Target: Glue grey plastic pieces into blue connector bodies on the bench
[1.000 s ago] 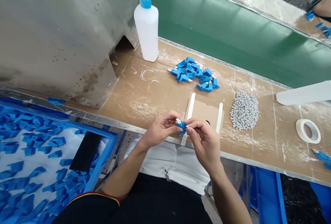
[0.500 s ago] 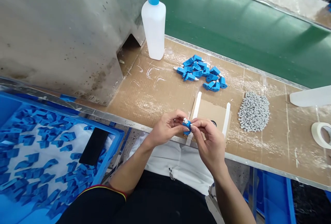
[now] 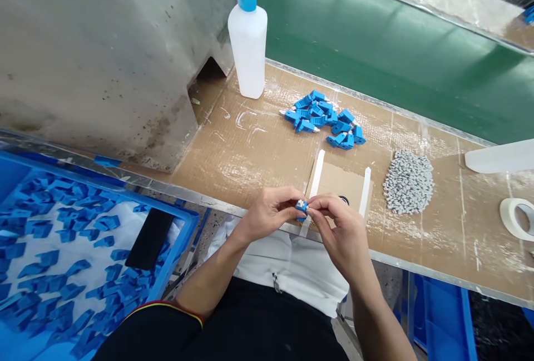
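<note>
Between my two hands, over the bench's near edge, is a small blue plastic part [image 3: 301,206] with a white piece on top. My left hand [image 3: 271,212] pinches it from the left, thumb and fingers closed around it. From the right, the thumb and forefinger of my right hand [image 3: 340,222] are closed at its side; whether they grip the blue part or a tiny piece against it is hidden. Beyond the hands lies a pile of similar blue parts [image 3: 319,113], several with white tips. A heap of small grey pieces [image 3: 409,182] sits to the right.
A white bottle with a blue nozzle [image 3: 249,44] stands at the back left, beside a metal housing [image 3: 104,60]. At right are another bottle [image 3: 500,156] and a tape roll [image 3: 517,219]. A blue bin [image 3: 186,222] at lower left holds many blue parts and a black phone-like slab [image 3: 149,238].
The blue part has tilted between my fingers, its white piece now sitting lower. My left hand's fingers have shifted slightly down. The piles on the bench are unchanged.
</note>
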{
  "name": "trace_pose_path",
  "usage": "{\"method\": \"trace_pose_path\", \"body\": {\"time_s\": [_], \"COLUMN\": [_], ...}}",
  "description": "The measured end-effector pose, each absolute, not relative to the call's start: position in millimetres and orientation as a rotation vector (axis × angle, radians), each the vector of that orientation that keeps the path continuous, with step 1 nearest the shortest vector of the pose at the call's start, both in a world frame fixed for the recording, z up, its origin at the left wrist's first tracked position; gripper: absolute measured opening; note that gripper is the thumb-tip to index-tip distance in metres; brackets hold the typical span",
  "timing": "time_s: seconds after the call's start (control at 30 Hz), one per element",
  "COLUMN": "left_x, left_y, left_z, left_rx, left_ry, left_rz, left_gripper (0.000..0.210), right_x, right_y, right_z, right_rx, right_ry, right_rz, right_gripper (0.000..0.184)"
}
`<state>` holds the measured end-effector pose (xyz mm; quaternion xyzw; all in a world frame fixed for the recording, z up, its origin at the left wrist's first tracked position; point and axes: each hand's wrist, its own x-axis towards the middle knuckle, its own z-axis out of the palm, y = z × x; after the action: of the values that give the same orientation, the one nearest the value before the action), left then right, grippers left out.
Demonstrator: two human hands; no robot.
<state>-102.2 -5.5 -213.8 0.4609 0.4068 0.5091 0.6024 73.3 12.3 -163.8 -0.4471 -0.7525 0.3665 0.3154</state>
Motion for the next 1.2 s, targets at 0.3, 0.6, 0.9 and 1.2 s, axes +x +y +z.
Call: {"method": "trace_pose_path", "body": {"time_s": [0.3, 0.6, 0.9, 1.2], "left_x": [-97, -84, -63, -92], "left_y": [-9, -35, 27, 155], "left_z": [-213, -179, -165, -165], "left_rx": [1.126, 1.043, 1.539, 2.471], "left_ry": [0.889, 1.221, 1.092, 1.945], "left_rz": [1.435, 1.344, 0.989, 0.301], "left_gripper": [0.023, 0.042, 0.045, 0.027], "right_x": [80, 54, 124, 419], "right_y": [7, -12, -8, 51], "right_z": [-175, -171, -170, -150], "right_rx": [-1.036, -1.024, -1.298, -2.491], "right_ry": [-1.923, -1.949, -1.826, -1.297], "right_rz": [0.936, 0.433, 0.347, -0.217], "right_gripper": [0.015, 0.008, 0.012, 0.027]}}
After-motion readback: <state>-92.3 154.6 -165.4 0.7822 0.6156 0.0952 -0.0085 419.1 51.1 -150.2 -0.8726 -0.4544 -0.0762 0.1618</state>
